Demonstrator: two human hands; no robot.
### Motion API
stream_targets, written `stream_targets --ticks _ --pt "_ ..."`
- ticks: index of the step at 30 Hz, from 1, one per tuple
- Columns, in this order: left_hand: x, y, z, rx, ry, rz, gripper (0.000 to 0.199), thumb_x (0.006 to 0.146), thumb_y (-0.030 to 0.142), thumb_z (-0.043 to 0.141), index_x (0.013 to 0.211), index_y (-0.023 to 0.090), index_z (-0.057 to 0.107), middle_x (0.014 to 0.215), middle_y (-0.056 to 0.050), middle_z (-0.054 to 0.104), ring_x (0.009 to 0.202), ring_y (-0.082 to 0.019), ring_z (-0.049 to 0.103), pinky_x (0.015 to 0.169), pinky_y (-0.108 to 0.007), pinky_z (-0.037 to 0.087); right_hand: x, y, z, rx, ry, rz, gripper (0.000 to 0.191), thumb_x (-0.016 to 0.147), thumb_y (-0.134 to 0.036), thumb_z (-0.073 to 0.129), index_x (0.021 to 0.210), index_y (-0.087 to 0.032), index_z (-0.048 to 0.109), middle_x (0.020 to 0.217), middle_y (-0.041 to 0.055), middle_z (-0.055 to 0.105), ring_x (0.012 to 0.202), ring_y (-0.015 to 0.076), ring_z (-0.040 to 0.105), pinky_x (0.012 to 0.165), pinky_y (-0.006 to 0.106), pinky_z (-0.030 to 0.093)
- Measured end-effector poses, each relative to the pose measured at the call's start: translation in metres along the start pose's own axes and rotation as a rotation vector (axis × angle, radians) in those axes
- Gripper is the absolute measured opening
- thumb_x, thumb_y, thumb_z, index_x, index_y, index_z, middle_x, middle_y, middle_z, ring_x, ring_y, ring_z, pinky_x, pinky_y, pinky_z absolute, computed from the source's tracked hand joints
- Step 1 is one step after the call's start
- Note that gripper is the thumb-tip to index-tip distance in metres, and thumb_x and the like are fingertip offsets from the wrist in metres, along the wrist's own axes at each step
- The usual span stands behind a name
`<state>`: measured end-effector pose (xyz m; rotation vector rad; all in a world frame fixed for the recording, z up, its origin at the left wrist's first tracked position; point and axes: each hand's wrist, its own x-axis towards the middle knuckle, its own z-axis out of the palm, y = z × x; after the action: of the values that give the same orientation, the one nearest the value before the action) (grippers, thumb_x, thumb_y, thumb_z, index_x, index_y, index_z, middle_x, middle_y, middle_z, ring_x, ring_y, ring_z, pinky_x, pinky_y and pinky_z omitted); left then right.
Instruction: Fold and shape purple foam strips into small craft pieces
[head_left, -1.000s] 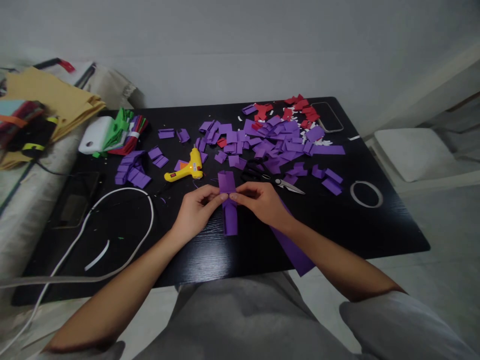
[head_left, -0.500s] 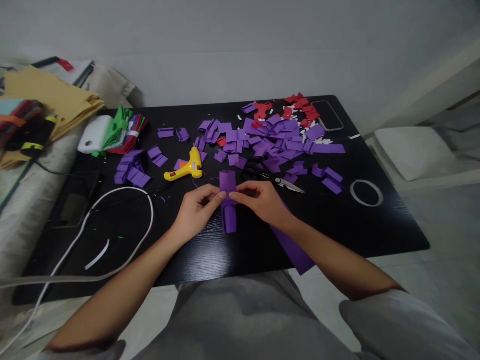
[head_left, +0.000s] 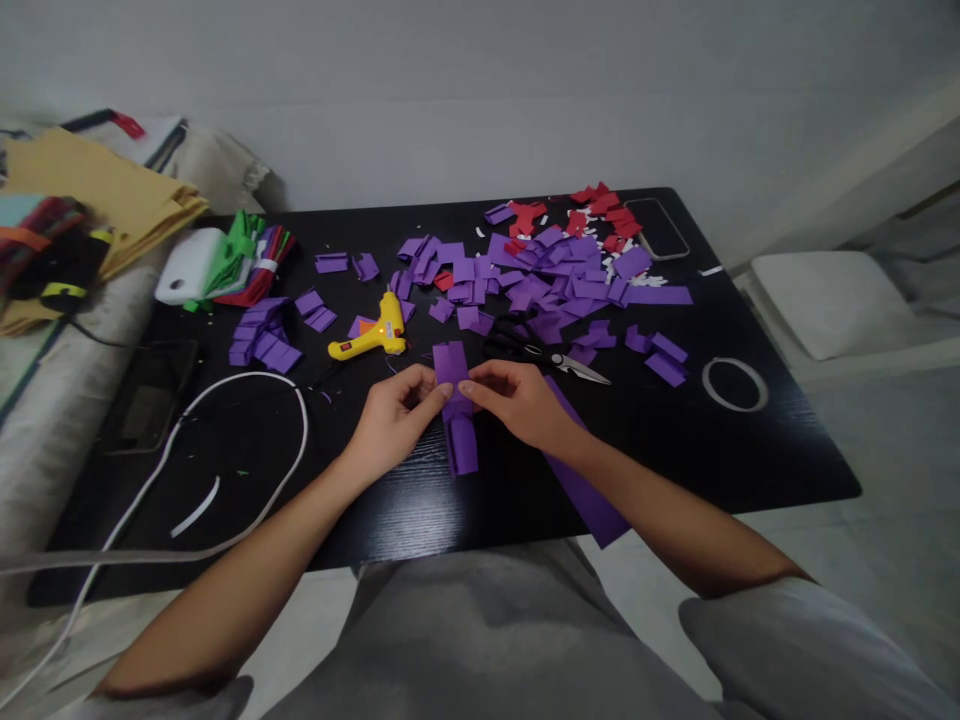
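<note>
A folded purple paper strip [head_left: 461, 440] is held upright between my two hands near the middle of the table. My left hand [head_left: 401, 410] pinches its left side with thumb and fingers, and my right hand [head_left: 517, 398] grips its right side, the two thumb tips close together on the paper. Beneath my right forearm lies a long flat purple strip [head_left: 589, 495]. Black-handled scissors [head_left: 574, 368] rest just beyond my right hand. A yellow glue gun [head_left: 375, 332] lies beyond my left hand.
Purple folded pieces [head_left: 555, 270] are heaped at the back, with red pieces [head_left: 619, 220] behind. Tape ring [head_left: 735, 385] lies right, a phone [head_left: 658, 230] back right. A white cable [head_left: 300, 430] loops left, near green felt [head_left: 232, 255] and a dark phone [head_left: 150, 395].
The purple strip between my hands has tilted slightly, its upper end shifting left and its lower end right. Both hands keep their hold in nearly the same place.
</note>
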<state>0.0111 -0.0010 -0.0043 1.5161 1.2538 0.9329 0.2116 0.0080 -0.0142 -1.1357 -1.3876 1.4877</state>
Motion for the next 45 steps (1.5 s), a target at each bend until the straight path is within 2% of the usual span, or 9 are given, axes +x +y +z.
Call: stream_targets --ticks 10,16,21,26,29,32,36,42,45 --pt "0.002 -0.002 0.003 -0.246 0.054 -0.024 0.034 0.083 0.044 0.083 0.097 0.02 0.063 0.076 0.003 0.067 0.069 -0.013 0.062 0.07 -0.026 0.05 0.002 0.001 0.0 0.138 0.056 0.069 0.04 0.069 -0.048 0.094 0.089 -0.02 0.074 0.079 -0.0008 0.075 0.071 0.0164 0.07 0.075 0.033 0.063" --pt "0.003 0.0 0.005 -0.334 0.094 0.042 0.035 0.081 0.031 0.085 0.095 0.023 0.055 0.072 0.006 0.064 0.064 -0.01 0.059 0.065 -0.023 0.047 -0.002 -0.003 0.0 0.099 0.057 -0.036 0.035 0.083 -0.036 0.085 0.11 -0.024 0.065 0.076 -0.0032 0.073 0.071 0.0152 0.07 0.071 0.028 0.057" --pt "0.006 0.002 -0.002 -0.355 0.091 0.01 0.026 0.081 0.032 0.085 0.091 0.02 0.063 0.07 0.005 0.063 0.061 -0.011 0.061 0.064 -0.024 0.052 -0.006 -0.013 -0.002 -0.024 -0.081 -0.105 0.017 0.092 -0.035 0.075 0.105 -0.023 0.073 0.089 0.0001 0.074 0.083 0.0154 0.071 0.079 0.029 0.057" --pt "0.007 0.0 -0.003 -0.315 0.111 0.013 0.023 0.082 0.033 0.085 0.089 0.019 0.068 0.071 0.004 0.065 0.061 -0.011 0.06 0.063 -0.024 0.053 -0.007 -0.012 -0.004 0.09 -0.207 -0.019 0.037 0.077 -0.031 0.09 0.109 -0.021 0.074 0.087 -0.0009 0.072 0.081 0.0145 0.069 0.08 0.029 0.059" --pt "0.005 0.0 -0.004 -0.199 0.113 0.078 0.019 0.088 0.034 0.079 0.091 0.019 0.068 0.074 0.002 0.066 0.065 -0.012 0.061 0.065 -0.024 0.052 -0.006 -0.008 -0.004 0.15 -0.215 0.01 0.038 0.074 -0.026 0.092 0.107 -0.021 0.074 0.089 -0.0009 0.072 0.082 0.0136 0.069 0.083 0.029 0.059" --pt "0.003 0.004 -0.014 0.046 0.034 0.189 0.019 0.095 0.034 0.072 0.109 0.02 0.07 0.088 0.0 0.07 0.077 -0.013 0.066 0.071 -0.024 0.053 -0.005 -0.006 -0.005 0.151 -0.194 -0.007 0.033 0.076 -0.024 0.089 0.105 -0.022 0.075 0.09 -0.0008 0.073 0.082 0.0134 0.07 0.083 0.029 0.059" --pt "0.003 0.012 -0.035 0.333 -0.174 0.315 0.04 0.101 0.029 0.064 0.141 0.024 0.06 0.101 -0.001 0.073 0.089 -0.015 0.07 0.085 -0.026 0.057 -0.002 -0.005 -0.006 0.112 -0.133 -0.018 0.026 0.078 -0.024 0.086 0.103 -0.022 0.077 0.086 -0.0014 0.073 0.08 0.0135 0.068 0.078 0.029 0.057" --pt "0.002 0.015 -0.044 0.451 -0.41 0.475 0.035 0.1 0.018 0.062 0.135 0.023 0.064 0.118 -0.006 0.072 0.104 -0.018 0.071 0.094 -0.029 0.057 0.0 0.0 -0.007 0.092 -0.064 0.001 0.021 0.077 -0.023 0.082 0.097 -0.021 0.075 0.087 -0.0007 0.075 0.079 0.0147 0.07 0.075 0.029 0.055" --pt "0.002 0.014 -0.04 0.468 -0.393 0.545 0.024 0.102 0.018 0.062 0.124 0.023 0.069 0.113 -0.006 0.072 0.102 -0.018 0.071 0.092 -0.029 0.056 0.0 -0.003 -0.009 0.099 -0.078 -0.013 0.014 0.078 -0.023 0.081 0.09 -0.021 0.074 0.085 -0.0006 0.075 0.079 0.015 0.069 0.075 0.029 0.055"
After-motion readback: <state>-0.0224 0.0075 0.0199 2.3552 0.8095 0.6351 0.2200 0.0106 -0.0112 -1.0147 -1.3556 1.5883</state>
